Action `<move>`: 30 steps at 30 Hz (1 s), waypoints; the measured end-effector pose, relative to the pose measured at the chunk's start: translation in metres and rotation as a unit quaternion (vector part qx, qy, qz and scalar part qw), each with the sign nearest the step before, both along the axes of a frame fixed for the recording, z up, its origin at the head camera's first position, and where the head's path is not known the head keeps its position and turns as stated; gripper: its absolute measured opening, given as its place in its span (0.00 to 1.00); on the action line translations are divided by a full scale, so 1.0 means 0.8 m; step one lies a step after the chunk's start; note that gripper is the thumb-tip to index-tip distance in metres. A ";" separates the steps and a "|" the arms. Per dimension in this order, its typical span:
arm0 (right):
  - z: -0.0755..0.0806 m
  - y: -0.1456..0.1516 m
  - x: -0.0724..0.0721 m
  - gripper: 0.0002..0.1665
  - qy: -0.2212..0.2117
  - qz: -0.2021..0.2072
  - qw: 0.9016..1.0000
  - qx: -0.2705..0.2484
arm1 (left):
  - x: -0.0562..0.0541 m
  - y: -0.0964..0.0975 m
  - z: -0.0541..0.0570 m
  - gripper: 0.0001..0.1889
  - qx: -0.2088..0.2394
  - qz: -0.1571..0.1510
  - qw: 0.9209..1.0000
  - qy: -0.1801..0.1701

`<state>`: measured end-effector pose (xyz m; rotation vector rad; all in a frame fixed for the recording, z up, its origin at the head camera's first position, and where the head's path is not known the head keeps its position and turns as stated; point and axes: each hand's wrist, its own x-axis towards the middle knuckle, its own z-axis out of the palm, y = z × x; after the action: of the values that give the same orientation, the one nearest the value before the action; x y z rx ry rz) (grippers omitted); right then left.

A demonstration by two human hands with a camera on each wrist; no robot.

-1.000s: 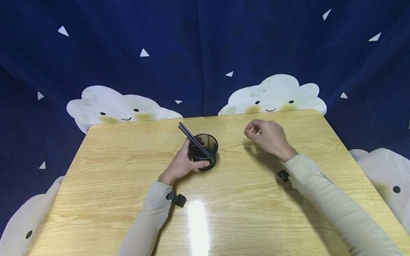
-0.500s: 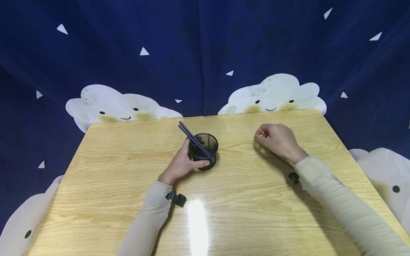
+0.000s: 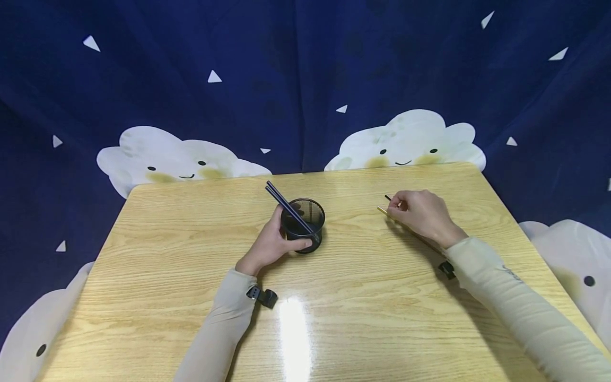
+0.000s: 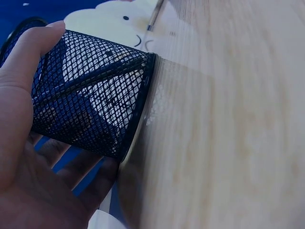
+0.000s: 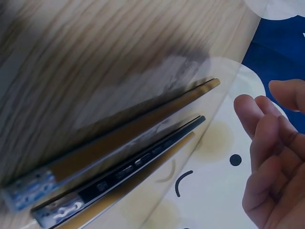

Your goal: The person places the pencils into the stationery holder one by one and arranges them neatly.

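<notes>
A black mesh cup (image 4: 97, 95) stands upright near the middle of the bench (image 3: 353, 297), left of the loose sticks. Two dark sticks (image 3: 288, 208) rest in it, tilted because it is wider than they are, their tops jutting over the rim to the far left. The left hand (image 3: 271, 243) grasps the cup from the left, thumb across its near side, probably to steady it against tipping under that lean. To the right, a gold-sided stick (image 5: 112, 143) and a black-faced stick (image 5: 126, 169) lie on the bench, beneath the right hand (image 3: 422, 215). That grip is released: fingers bend loosely with nothing between them, apart from the sticks. A blue cloud-patterned curtain (image 3: 253, 53) hangs beyond the far edge.
</notes>
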<state>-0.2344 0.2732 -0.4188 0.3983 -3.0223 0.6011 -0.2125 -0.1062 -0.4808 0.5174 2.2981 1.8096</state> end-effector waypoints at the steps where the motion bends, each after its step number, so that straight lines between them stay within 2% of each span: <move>1: -0.001 0.001 0.000 0.08 -0.001 0.000 1.000 0.003 | 0.000 0.000 0.000 0.52 0.000 0.001 1.000 0.000; 20: -0.016 0.014 -0.002 0.07 -0.033 0.006 0.997 0.063 | 0.001 0.000 -0.002 0.52 0.005 0.002 1.000 0.000; 30: -0.022 0.013 -0.004 0.07 -0.037 0.009 0.996 0.075 | 0.000 0.000 -0.001 0.52 -0.003 0.004 1.000 0.000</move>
<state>-0.2380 0.2836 -0.4363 0.4179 -3.1493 0.3985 -0.2127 -0.1063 -0.4815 0.5069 2.3074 1.8072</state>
